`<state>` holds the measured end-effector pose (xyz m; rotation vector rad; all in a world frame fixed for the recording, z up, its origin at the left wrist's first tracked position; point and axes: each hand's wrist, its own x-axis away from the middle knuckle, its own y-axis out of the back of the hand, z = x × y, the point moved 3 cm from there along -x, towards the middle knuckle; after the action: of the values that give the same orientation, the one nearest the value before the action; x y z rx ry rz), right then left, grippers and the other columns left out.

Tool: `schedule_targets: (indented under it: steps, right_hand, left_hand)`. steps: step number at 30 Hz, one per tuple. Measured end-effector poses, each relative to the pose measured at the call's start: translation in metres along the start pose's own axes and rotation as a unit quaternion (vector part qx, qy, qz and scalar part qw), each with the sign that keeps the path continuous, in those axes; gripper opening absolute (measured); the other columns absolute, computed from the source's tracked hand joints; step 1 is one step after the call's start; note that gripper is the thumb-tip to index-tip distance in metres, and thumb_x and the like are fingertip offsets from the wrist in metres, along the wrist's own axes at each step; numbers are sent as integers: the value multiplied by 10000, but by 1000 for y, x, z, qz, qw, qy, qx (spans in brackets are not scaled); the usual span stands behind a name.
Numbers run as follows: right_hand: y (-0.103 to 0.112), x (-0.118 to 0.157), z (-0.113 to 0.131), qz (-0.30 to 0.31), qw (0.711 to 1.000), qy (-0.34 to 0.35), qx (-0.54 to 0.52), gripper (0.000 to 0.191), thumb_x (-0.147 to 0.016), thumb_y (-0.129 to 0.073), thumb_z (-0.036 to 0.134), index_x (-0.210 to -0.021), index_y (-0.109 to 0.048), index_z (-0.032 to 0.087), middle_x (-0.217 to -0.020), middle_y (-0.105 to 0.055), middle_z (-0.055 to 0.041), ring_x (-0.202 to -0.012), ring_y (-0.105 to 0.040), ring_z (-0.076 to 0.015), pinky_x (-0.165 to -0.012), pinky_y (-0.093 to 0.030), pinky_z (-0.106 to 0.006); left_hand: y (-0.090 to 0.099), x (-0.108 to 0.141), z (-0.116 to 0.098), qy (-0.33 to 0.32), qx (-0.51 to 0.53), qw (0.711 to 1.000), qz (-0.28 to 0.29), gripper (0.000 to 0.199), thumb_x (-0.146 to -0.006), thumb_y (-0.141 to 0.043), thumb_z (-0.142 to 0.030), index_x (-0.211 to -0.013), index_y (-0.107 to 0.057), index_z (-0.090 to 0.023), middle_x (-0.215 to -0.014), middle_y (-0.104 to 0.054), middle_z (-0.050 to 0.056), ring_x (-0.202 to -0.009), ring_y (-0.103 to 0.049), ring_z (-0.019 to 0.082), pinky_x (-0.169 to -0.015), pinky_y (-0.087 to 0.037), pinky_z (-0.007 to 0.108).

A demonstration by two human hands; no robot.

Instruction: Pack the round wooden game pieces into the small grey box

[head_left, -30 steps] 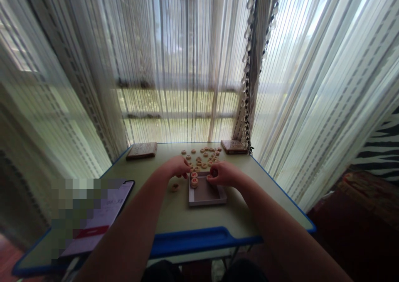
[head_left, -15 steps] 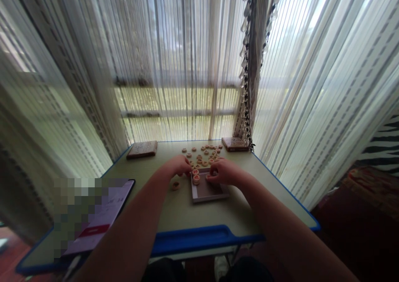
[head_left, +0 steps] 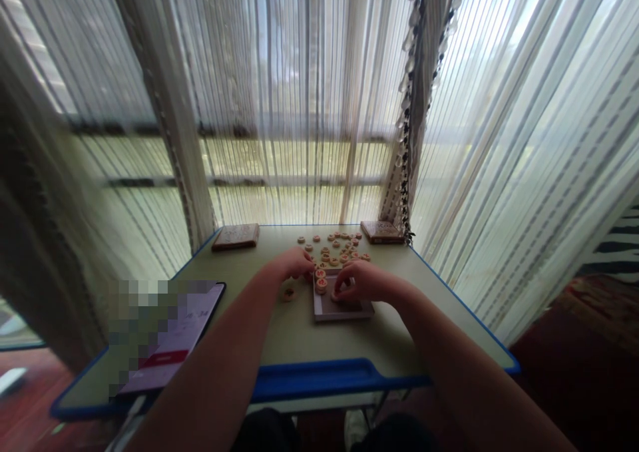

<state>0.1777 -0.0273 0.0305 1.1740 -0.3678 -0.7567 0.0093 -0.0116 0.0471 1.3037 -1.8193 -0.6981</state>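
Observation:
A shallow open box [head_left: 343,316] lies on the pale green table. Two round wooden pieces with red characters, one [head_left: 320,275] behind the other [head_left: 321,287], sit at its left side. My right hand [head_left: 355,281] is over the box, its fingers closed on a round piece [head_left: 335,296] low inside it. My left hand [head_left: 300,264] is at the box's back left corner, fingers curled together; what they hold, if anything, is too small to tell. More round pieces [head_left: 334,261] are scattered behind the box, and one [head_left: 288,295] lies to its left.
Flat wooden boxes stand at the table's back left [head_left: 236,236] and back right [head_left: 382,231]. A tablet [head_left: 190,325] with a cable lies at the left. The table has a blue edge [head_left: 319,376]. Striped curtains [head_left: 299,106] hang behind it.
The view has shifted slightly, so the table things appear further right. My right hand has moved a little toward the front of the box with the piece at its fingertips.

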Motion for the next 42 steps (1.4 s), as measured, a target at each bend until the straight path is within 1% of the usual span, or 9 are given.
schedule_targets:
  steps: [5, 11, 15, 24, 26, 30, 32, 36, 42]
  right_hand:
    - [-5, -3, 1, -17, 1000, 17, 3, 271, -636, -637, 443, -723, -688, 191, -703, -624, -12, -631, -511, -116, -594, -356, -219]
    - [-4, -4, -1, -11, 1000, 6, 2, 286, -647, -628, 445, -743, -682, 180, -710, -630, -20, -630, -518, -117, -595, -356, -221]
    - [-1, -4, 0, -29, 1000, -2, -8, 286, -639, -636, 441, -740, -687, 178, -710, -631, -23, -651, -524, -124, -618, -366, -226]
    - [2, 0, 6, -6, 999, 40, -36, 173, -654, -625, 298, -777, -702, 204, -734, -649, -1, -689, -546, -122, -663, -386, -216]
    - [2, 0, 5, -17, 999, 41, -31, 176, -667, -610, 307, -778, -699, 204, -726, -650, 2, -679, -543, -118, -666, -386, -214]
    - [4, 1, 1, -60, 998, 6, 19, 263, -647, -616, 432, -737, -692, 197, -705, -648, -10, -669, -529, -131, -658, -377, -235]
    - [3, 0, 0, -54, 998, -3, 36, 265, -637, -621, 448, -706, -692, 202, -678, -644, -8, -671, -525, -138, -658, -370, -242]
    - [-3, -2, 3, -23, 999, 19, 20, 192, -664, -611, 381, -706, -689, 211, -655, -639, 11, -647, -519, -122, -651, -363, -233]
    - [-6, -3, 6, -31, 999, 27, 3, 221, -662, -623, 398, -736, -690, 201, -683, -642, 3, -637, -519, -115, -633, -361, -224]
  left_hand:
    - [-2, -8, 4, -10, 6, 1000, -23, 199, -637, -497, -236, -717, -645, -130, -605, -605, 20, -409, -371, 58, -388, -280, 190]
    - [-3, -21, 7, -46, -51, 994, -81, 170, -601, -539, -250, -619, -652, -124, -564, -592, 18, -518, -492, 100, -463, -336, 200]
    - [-2, -25, 7, -56, -110, 986, -114, 197, -600, -517, -268, -624, -660, -135, -511, -563, 7, -528, -506, 116, -471, -330, 212]
    - [-1, -30, 9, -42, -151, 977, -142, 242, -637, -489, -281, -686, -681, -141, -574, -606, 35, -571, -538, 131, -521, -369, 217]
    - [-2, -30, 9, -50, -150, 977, -143, 245, -641, -490, -275, -702, -686, -141, -598, -617, 41, -591, -546, 137, -545, -382, 219]
    - [-3, -32, 7, -77, -158, 972, -155, 236, -636, -495, -252, -719, -692, -152, -635, -635, 39, -610, -556, 138, -560, -393, 218]
    - [-5, -35, 6, -86, -165, 969, -160, 234, -635, -494, -242, -726, -694, -160, -658, -643, 38, -625, -561, 139, -573, -399, 219]
    - [-7, -39, 5, -100, -176, 966, -163, 252, -649, -481, -249, -764, -692, -173, -711, -654, 42, -667, -569, 150, -610, -413, 230]
    - [-9, -39, 6, -98, -183, 963, -174, 255, -659, -479, -278, -772, -688, -186, -719, -655, 39, -675, -570, 146, -617, -413, 225]
